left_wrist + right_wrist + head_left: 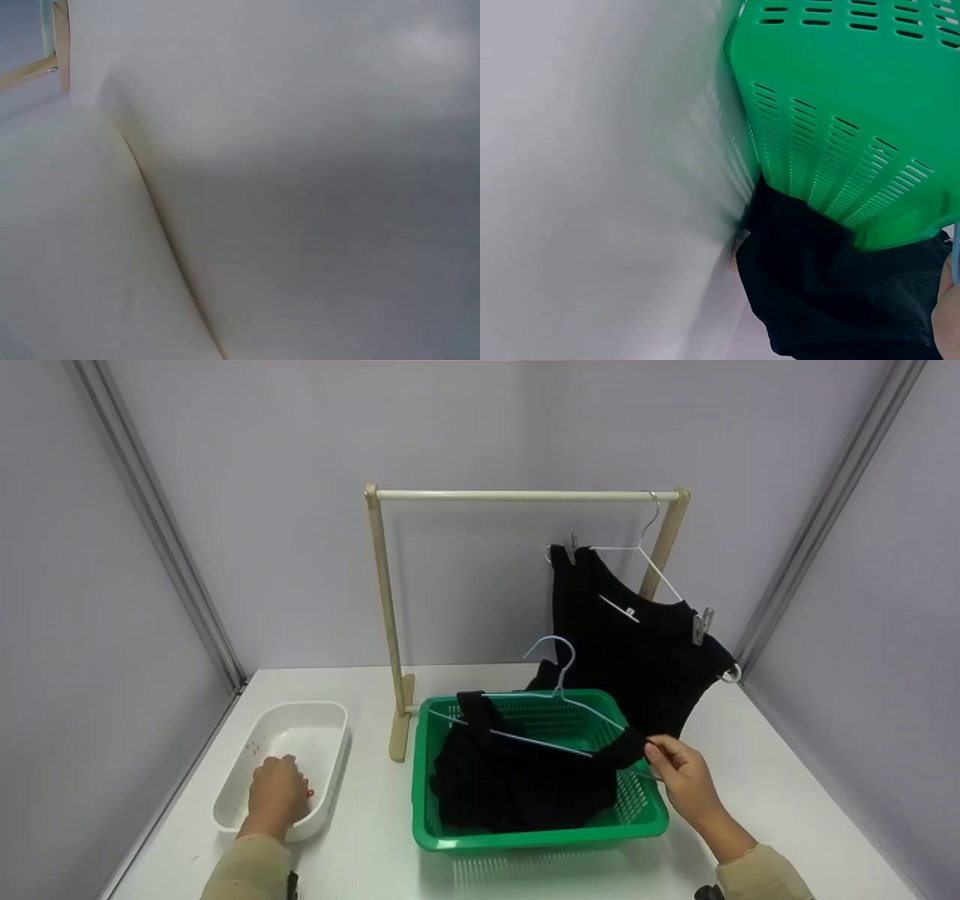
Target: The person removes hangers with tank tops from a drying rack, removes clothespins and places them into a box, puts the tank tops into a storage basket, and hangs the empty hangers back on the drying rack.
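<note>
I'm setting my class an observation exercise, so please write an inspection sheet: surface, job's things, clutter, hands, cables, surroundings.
Surface: white table; tray left, basket central.
Job's things: garment on blue hanger, partly in basket; top clipped to white hanger on rack; red bits in tray.
Clutter: nothing seen.
Left hand: in tray; whatever it holds is hidden.
Right hand: fingers pinch garment near blue hanger's end.
Cables: nothing seen.
Surroundings: pale walls, grey posts.
</note>
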{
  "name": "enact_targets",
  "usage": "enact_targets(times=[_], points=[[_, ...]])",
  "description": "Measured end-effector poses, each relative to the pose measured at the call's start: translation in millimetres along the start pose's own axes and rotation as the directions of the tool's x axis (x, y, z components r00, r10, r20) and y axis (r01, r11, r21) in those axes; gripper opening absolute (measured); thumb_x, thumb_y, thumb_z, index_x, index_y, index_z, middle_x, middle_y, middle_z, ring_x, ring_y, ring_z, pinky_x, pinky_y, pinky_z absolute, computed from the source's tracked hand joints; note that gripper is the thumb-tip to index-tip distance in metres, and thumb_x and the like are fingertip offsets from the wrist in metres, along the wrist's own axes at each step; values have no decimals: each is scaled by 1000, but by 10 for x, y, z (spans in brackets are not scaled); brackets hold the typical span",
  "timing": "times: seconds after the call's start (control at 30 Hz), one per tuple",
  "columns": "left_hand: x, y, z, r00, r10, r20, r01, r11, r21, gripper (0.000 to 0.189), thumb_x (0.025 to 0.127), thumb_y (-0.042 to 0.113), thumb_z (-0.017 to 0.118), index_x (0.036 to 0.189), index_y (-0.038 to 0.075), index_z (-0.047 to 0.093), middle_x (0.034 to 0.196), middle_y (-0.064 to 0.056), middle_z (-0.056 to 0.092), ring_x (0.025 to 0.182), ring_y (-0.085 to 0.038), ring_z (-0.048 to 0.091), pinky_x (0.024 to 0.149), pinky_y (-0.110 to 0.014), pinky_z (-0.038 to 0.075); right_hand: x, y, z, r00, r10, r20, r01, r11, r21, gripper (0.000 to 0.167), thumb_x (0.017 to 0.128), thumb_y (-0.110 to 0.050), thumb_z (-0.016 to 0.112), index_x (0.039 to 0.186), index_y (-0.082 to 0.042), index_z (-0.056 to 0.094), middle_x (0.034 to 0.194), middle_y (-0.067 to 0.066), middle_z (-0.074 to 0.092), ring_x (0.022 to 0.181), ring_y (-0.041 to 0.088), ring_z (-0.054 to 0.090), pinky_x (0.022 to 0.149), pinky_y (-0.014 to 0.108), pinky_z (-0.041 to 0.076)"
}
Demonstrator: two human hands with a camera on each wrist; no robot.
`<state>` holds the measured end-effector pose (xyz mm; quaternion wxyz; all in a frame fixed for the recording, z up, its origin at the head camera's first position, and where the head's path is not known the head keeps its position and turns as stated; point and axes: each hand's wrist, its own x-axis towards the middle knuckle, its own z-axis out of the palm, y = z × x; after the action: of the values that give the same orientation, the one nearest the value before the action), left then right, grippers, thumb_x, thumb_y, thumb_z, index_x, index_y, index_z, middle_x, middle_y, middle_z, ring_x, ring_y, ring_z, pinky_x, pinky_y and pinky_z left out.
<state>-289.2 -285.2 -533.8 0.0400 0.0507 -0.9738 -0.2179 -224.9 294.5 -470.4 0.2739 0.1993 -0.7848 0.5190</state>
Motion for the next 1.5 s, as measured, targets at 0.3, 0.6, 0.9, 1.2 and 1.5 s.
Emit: enact_targets(times=[0.3, 0.6, 0.9, 1.2, 1.5], points=[[-8, 9, 7, 1000, 19, -13, -18, 1000, 11, 31, 96, 2, 54, 117, -21, 53, 108, -38, 52, 103, -55, 53, 89, -64, 46, -34, 262, -25, 1000, 0, 3, 0, 1000, 7, 20, 95, 15, 53, 93, 2, 68, 60, 9, 44, 50, 8, 37, 45, 30, 34], [-2, 34, -17, 999, 18, -27, -18, 1000, 11, 32, 97, 1, 50, 121, -21, 51, 111, -39, 52, 105, -56, 52, 92, -64, 46, -8, 89, -4, 1000, 12, -1, -12, 1000, 11, 19, 94, 17, 52, 92, 5, 67, 60, 16, 44, 51, 8, 37, 46, 31, 34], [10, 169, -73, 993, 73, -98, -76, 997, -21, 37, 101, 5, 49, 130, -18, 50, 124, -39, 51, 114, -56, 50, 97, -64, 43, 30, -161, 3, 999, 33, -10, -33, 999, -6, 16, 94, 16, 54, 91, 8, 67, 65, 2, 55, 54, 21, 45, 49, 32, 39], [55, 308, -168, 978, 105, -178, -111, 994, -23, 35, 98, 9, 55, 127, -11, 57, 126, -35, 54, 117, -53, 50, 98, -62, 43, 44, -175, -6, 1000, 25, -10, -25, 1000, -7, 16, 93, 16, 54, 91, 8, 68, 67, 4, 58, 56, 9, 46, 50, 27, 41], [-12, 594, -205, 923, 203, -328, -218, 976, -8, 28, 96, 10, 63, 118, -7, 65, 117, -29, 62, 108, -45, 58, 91, -56, 48, 39, -162, -16, 1000, -13, -22, 13, 1000, -11, 16, 92, 18, 54, 91, 9, 67, 74, -5, 61, 57, 8, 47, 51, 27, 42]])
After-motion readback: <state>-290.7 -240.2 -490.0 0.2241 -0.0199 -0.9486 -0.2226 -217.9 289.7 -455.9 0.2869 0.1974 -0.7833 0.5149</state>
